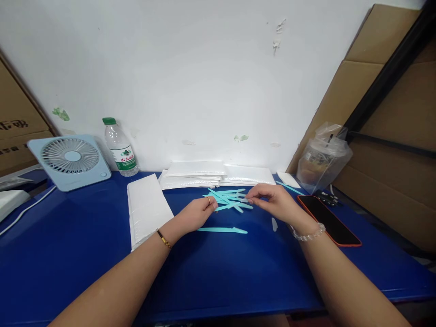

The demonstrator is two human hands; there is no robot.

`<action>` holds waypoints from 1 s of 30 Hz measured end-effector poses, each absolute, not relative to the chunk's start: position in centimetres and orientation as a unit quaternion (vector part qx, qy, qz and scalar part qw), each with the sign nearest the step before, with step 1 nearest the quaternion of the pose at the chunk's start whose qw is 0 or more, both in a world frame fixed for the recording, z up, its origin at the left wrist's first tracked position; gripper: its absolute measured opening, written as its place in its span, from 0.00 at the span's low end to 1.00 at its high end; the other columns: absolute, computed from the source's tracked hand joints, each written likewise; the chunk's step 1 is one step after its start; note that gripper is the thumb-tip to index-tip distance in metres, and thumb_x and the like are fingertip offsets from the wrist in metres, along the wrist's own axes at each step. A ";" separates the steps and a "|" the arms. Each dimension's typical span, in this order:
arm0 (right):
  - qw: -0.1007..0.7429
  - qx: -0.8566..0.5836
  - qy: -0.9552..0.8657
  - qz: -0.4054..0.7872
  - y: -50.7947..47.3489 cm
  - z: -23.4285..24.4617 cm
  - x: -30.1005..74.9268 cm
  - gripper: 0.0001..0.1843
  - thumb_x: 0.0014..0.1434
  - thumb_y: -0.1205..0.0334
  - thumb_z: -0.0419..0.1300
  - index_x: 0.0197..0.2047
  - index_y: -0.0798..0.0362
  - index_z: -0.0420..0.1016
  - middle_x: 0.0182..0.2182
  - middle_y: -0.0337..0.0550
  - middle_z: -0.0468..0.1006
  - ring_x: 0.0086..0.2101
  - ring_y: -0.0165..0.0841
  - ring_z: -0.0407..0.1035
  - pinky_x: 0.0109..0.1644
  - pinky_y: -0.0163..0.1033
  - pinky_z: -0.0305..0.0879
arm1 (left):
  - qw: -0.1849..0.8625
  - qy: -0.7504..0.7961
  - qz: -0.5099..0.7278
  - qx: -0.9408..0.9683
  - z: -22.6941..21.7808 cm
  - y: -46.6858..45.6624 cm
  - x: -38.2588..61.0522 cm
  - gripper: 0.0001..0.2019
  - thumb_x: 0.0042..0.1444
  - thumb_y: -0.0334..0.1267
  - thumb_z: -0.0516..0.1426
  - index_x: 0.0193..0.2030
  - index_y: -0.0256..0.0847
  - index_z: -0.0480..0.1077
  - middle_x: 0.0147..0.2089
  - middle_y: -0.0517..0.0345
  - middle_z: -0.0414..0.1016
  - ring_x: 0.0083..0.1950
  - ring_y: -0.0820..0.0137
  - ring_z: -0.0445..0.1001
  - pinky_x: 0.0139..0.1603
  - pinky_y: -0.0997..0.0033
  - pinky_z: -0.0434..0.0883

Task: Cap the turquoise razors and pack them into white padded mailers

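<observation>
Turquoise sticks (225, 200) lie heaped towards the back edge of the surface (259, 272), likely for easy reach; the left hand (197, 214) pinches one stick (226, 207) by its end, apparently steadying it; the right hand (275, 202) pinches a clear tip (244, 200); another stick (223, 230) lies nearer the front edge.

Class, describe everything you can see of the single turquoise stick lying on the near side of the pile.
The turquoise stick is long, slim and smooth, apparently plastic, with a small notched step towards its right end, beyond which it slants slightly nearer the camera. It lies flat on the blue table, roughly crosswise, apart from the pile of similar sticks beyond it. In the picture its left end meets the edge of the left hand; whether they touch cannot be told.
</observation>
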State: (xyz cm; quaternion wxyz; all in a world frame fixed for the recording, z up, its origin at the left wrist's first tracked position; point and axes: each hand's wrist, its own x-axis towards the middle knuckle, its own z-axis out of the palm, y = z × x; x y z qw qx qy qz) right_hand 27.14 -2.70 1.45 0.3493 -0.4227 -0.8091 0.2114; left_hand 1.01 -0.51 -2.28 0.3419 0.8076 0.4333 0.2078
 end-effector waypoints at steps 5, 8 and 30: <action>0.362 -0.399 -0.813 0.222 -2.6 1.2 27.0 0.10 0.56 0.57 0.58 0.35 0.51 0.78 0.35 0.46 0.78 0.37 0.36 0.71 0.42 0.42 0.69 | 0.381 0.439 0.196 0.790 -2.2 -0.3 1.0 0.18 0.58 0.52 0.45 0.30 0.40 0.61 0.26 0.63 0.59 0.26 0.74 0.56 0.26 0.74 0.57; 0.356 -0.386 -0.818 0.234 -2.6 1.1 26.7 0.09 0.56 0.57 0.59 0.36 0.50 0.79 0.36 0.46 0.78 0.37 0.36 0.72 0.43 0.43 0.70 | 0.407 0.434 0.191 0.781 -2.1 -0.5 1.1 0.18 0.58 0.53 0.46 0.32 0.39 0.63 0.26 0.64 0.59 0.25 0.75 0.56 0.26 0.74 0.57; 0.351 -0.370 -0.824 0.247 -2.7 0.0 25.2 0.08 0.56 0.60 0.59 0.35 0.50 0.79 0.36 0.44 0.78 0.37 0.33 0.72 0.40 0.39 0.69 | 0.353 0.421 0.232 0.803 -1.6 -1.3 1.7 0.16 0.58 0.50 0.47 0.39 0.40 0.65 0.33 0.58 0.66 0.32 0.71 0.64 0.33 0.72 0.64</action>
